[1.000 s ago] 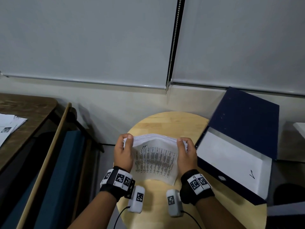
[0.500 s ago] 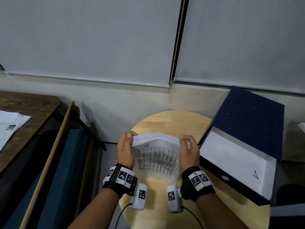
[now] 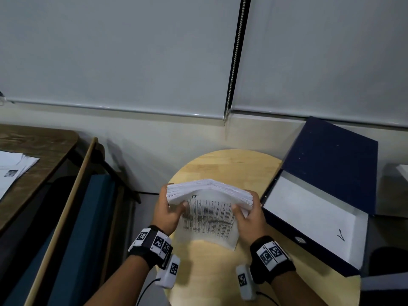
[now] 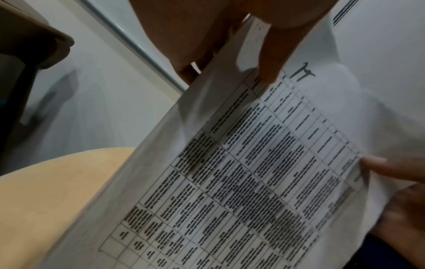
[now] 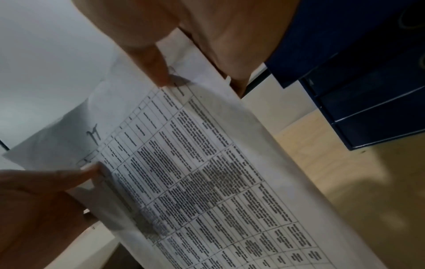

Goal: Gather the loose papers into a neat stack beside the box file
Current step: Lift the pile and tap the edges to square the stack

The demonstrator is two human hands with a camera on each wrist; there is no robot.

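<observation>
A thick stack of printed papers (image 3: 209, 215) stands on its lower edge on the round wooden table (image 3: 220, 272), its top edge arched. My left hand (image 3: 169, 212) grips the stack's left side, thumb on the printed front sheet (image 4: 241, 172). My right hand (image 3: 248, 215) grips the right side the same way, thumb on the front sheet (image 5: 207, 172). The open navy box file (image 3: 320, 195) lies just right of the stack, its lid raised against the wall and a white sheet inside. Fingers behind the stack are hidden.
A dark wooden desk (image 3: 33, 151) with more papers (image 3: 13, 171) stands at the far left. A blue chair with a wooden frame (image 3: 72, 217) sits between the desk and the table. Window blinds (image 3: 132, 51) and a wall close off the far side.
The stack's top edge has risen and tilted toward me, showing more of its thickness. Both thumbs have shifted from the top edge down onto the front sheet.
</observation>
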